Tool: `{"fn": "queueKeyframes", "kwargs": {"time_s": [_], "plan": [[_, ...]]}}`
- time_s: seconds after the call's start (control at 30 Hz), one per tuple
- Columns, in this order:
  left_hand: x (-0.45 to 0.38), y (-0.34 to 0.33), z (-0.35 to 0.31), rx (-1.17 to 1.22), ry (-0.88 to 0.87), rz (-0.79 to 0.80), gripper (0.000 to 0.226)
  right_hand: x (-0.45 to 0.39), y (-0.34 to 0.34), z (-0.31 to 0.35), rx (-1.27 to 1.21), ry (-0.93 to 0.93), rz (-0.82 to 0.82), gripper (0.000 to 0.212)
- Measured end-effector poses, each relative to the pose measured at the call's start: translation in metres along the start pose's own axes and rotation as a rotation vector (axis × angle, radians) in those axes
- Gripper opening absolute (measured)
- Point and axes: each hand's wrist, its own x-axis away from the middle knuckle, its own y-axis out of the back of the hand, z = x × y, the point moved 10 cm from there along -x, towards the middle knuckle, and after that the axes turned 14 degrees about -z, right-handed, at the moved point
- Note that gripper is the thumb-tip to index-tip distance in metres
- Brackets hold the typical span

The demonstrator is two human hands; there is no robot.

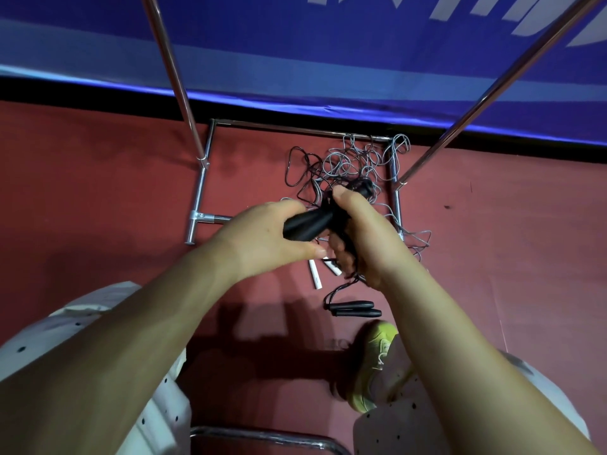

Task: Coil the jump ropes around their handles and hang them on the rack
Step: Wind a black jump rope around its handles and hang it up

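Note:
Both hands hold one black jump rope above the floor. My left hand (262, 238) grips the lower end of its black handles (310, 223). My right hand (358, 238) wraps around the upper part, where dark cord is wound, and a thin black cord (341, 287) trails down from under it. Below lies another pair of black handles (356, 308) on the red floor. Two white handles (315, 274) lie just under my hands. A tangle of grey and black ropes (351, 165) covers the floor inside the rack's chrome base (198, 188).
Two chrome rack poles (170, 70) rise at left and right toward the camera. A blue banner (295, 44) lines the wall behind. My yellow-green shoe (374, 362) stands on the red floor at lower right. A chrome bar (262, 436) crosses the bottom edge.

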Motion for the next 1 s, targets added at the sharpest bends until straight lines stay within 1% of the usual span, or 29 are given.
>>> {"fn": "queueKeyframes", "kwargs": {"time_s": [0.03, 0.07, 0.13, 0.17, 0.23, 0.27, 0.3, 0.33, 0.37, 0.47, 0.53, 0.57, 0.6, 0.67, 0.7, 0.77, 0.83, 0.9, 1.0], "plan": [[0.004, -0.006, 0.0, 0.102, 0.074, 0.087, 0.038, -0.001, 0.003, 0.002, -0.022, 0.013, -0.022, 0.052], [0.01, -0.014, 0.0, 0.253, 0.16, 0.199, 0.042, -0.002, 0.005, 0.006, -0.069, 0.029, -0.027, 0.045], [0.024, -0.027, -0.002, 0.565, 0.337, 0.436, 0.054, -0.001, 0.002, 0.014, -0.214, 0.057, 0.044, 0.037], [0.031, -0.032, -0.006, 0.701, 0.387, 0.553, 0.063, 0.002, -0.002, 0.02, -0.295, 0.068, 0.114, 0.038], [0.043, -0.039, -0.022, 0.962, 0.407, 0.764, 0.072, 0.009, -0.009, 0.032, -0.422, 0.118, 0.246, 0.052], [0.048, -0.041, -0.029, 1.065, 0.408, 0.831, 0.077, 0.012, -0.012, 0.037, -0.449, 0.155, 0.285, 0.063], [0.05, -0.042, -0.034, 1.123, 0.412, 0.863, 0.079, 0.014, -0.014, 0.04, -0.452, 0.178, 0.303, 0.071], [0.051, -0.044, -0.036, 1.147, 0.417, 0.866, 0.078, 0.013, -0.014, 0.041, -0.437, 0.191, 0.301, 0.074], [0.051, -0.045, -0.036, 1.155, 0.422, 0.862, 0.076, 0.011, -0.013, 0.04, -0.414, 0.197, 0.282, 0.073], [0.048, -0.047, -0.032, 1.118, 0.468, 0.826, 0.064, 0.002, -0.008, 0.034, -0.35, 0.205, 0.207, 0.053], [0.041, -0.045, -0.025, 1.014, 0.472, 0.726, 0.062, -0.003, -0.006, 0.032, -0.299, 0.229, 0.153, 0.054], [0.037, -0.043, -0.023, 0.957, 0.459, 0.669, 0.061, -0.006, -0.005, 0.031, -0.271, 0.245, 0.132, 0.059], [0.034, -0.041, -0.021, 0.899, 0.437, 0.604, 0.061, -0.008, -0.005, 0.03, -0.241, 0.261, 0.114, 0.062], [0.026, -0.033, -0.015, 0.754, 0.384, 0.442, 0.064, -0.01, -0.003, 0.027, -0.152, 0.272, 0.065, 0.06], [0.022, -0.029, -0.013, 0.678, 0.355, 0.37, 0.07, -0.01, 0.0, 0.025, -0.087, 0.275, 0.03, 0.055], [0.018, -0.024, -0.01, 0.569, 0.334, 0.27, 0.079, -0.008, 0.005, 0.025, 0.043, 0.294, -0.036, 0.034], [0.016, -0.022, -0.006, 0.509, 0.353, 0.214, 0.067, -0.006, 0.012, 0.025, 0.084, 0.269, -0.093, 0.022], [0.013, -0.022, 0.0, 0.469, 0.386, 0.177, 0.053, -0.008, 0.019, 0.02, 0.111, 0.209, -0.134, 0.025], [0.013, -0.03, 0.008, 0.46, 0.454, 0.178, 0.043, -0.011, 0.027, 0.011, 0.307, 0.13, -0.187, 0.045]]}}
